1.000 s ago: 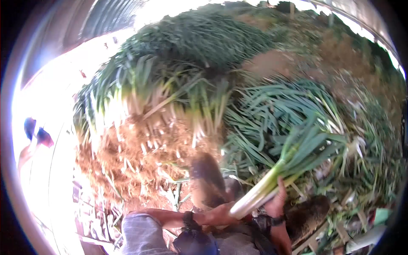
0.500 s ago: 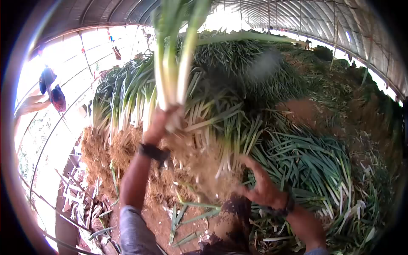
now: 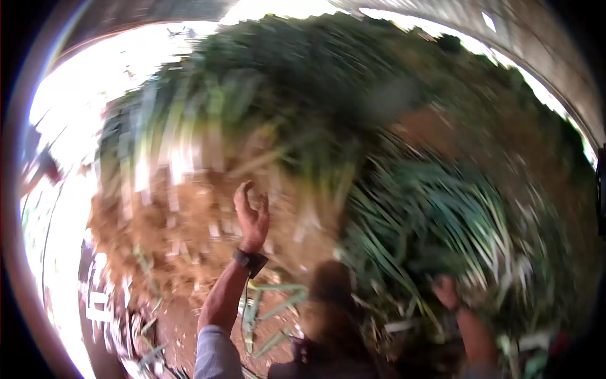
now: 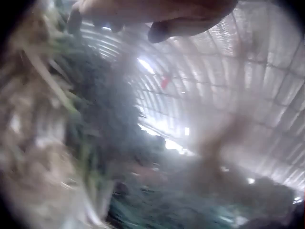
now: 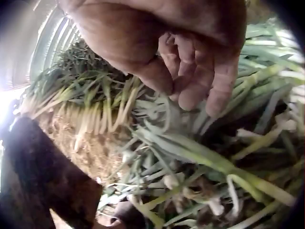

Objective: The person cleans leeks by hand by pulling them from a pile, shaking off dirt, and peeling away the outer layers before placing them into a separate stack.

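Observation:
My left hand (image 3: 254,218) is raised over the root ends of the large leek heap (image 3: 208,120), fingers spread and loosely bent, holding nothing. Only part of that hand (image 4: 157,19) shows along the top of the left wrist view. My right hand (image 3: 447,292) hangs low at the near edge of a smaller pile of leeks (image 3: 435,208). In the right wrist view its fingers (image 5: 204,71) droop loosely, thumb tip close to the index finger. Grey-green leaves (image 5: 167,114) lie right below those fingertips, and a long leek (image 5: 214,162) lies across the pile.
Leeks in the large heap have brown roots (image 3: 170,215) facing me. Loose green leaves (image 3: 265,309) lie on the bare soil (image 3: 189,341) before me. My knee (image 3: 331,284) is between heap and pile. The arched tunnel roof (image 4: 248,62) rises overhead.
The leeks held in both hands, then raised in the left, are out of my hands. My left hand is empty over the heap; the right has swung right and down to the pile.

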`<action>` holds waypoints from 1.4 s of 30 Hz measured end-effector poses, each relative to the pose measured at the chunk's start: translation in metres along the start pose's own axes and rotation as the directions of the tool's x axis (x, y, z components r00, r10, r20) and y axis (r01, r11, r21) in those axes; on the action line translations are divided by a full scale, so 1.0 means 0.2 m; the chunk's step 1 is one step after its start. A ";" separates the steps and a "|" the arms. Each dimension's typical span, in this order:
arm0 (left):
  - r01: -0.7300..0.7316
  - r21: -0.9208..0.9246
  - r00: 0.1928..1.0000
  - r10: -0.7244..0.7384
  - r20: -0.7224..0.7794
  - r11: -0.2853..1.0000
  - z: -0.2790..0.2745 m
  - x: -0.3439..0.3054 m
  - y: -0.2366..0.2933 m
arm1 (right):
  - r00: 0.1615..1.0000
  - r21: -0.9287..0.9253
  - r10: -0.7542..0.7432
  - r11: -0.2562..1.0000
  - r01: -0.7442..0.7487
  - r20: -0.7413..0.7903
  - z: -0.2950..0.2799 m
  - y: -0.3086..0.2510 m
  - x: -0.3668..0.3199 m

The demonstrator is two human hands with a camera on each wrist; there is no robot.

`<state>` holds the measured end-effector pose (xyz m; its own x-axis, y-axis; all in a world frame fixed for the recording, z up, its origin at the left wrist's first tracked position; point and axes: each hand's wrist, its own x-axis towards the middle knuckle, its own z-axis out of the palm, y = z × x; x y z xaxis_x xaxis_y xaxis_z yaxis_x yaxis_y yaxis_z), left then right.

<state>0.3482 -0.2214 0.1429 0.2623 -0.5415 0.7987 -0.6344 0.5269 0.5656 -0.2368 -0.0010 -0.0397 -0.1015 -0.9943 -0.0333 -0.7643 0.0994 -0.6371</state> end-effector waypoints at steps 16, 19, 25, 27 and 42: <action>0.998 0.041 -0.034 -0.140 0.990 0.046 1.03 -0.93 1.24 | 0.752 -0.303 0.553 0.693 -0.654 -0.359 -0.74 0.76 -0.46; 0.956 0.243 -0.222 -0.141 0.965 0.162 1.05 -0.93 1.31 | 0.821 -0.299 0.505 0.766 -0.569 -0.266 -0.71 0.75 -0.23; 0.841 0.479 -0.467 -0.111 0.877 0.250 1.03 -0.94 1.35 | 0.893 -0.506 0.427 0.743 -0.437 -0.144 -0.60 1.08 0.10; 0.811 0.530 -0.523 -0.101 0.847 0.249 1.04 -0.93 1.36 | 0.851 -0.606 0.525 0.687 -0.400 0.033 -0.62 1.17 0.17; 0.770 0.486 -0.546 0.031 0.837 0.413 0.96 -1.08 1.35 | 0.881 0.030 0.436 0.893 -0.449 0.183 -0.29 0.52 -0.10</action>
<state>-0.0201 -0.0881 0.0848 -0.7719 -0.2365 -0.5902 -0.4139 -0.5177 0.7488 -0.3502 0.0314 -0.0606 -0.3064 -0.8398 -0.4482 -0.6177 0.5336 -0.5776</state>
